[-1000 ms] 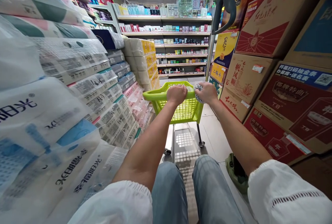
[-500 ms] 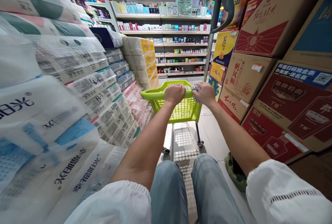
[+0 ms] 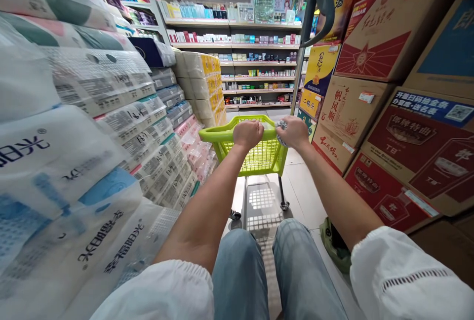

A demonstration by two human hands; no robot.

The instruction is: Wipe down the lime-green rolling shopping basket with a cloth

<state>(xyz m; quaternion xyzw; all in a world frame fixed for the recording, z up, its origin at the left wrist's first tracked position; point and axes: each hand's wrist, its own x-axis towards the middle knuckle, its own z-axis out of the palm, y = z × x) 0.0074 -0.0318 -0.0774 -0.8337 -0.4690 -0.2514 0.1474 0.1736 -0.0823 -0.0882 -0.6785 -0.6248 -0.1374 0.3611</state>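
A lime-green shopping cart [image 3: 218, 135] with a lattice basket stands in front of my knees on metal legs with small wheels. My left hand [image 3: 248, 134] is closed over the middle of its handle bar. My right hand [image 3: 295, 132] is closed at the right end of the bar, around a crumpled grey-and-white patterned piece that looks like cloth [image 3: 282, 131]. Whether those fingers also grip the bar is hidden. Something pale and clear lies in the basket behind my left hand, too covered to name.
Wrapped tissue packs [image 3: 122, 117] are piled high along the left. Cardboard drink cartons [image 3: 418, 137] line the right, with a tall grey handle [image 3: 324, 19] beside them. Ahead are store shelves [image 3: 259, 45]. A green bag [image 3: 335, 246] sits on the floor at right.
The cart's left edge and wheels have shifted very slightly left. My hands have drawn marginally apart, both still closed.
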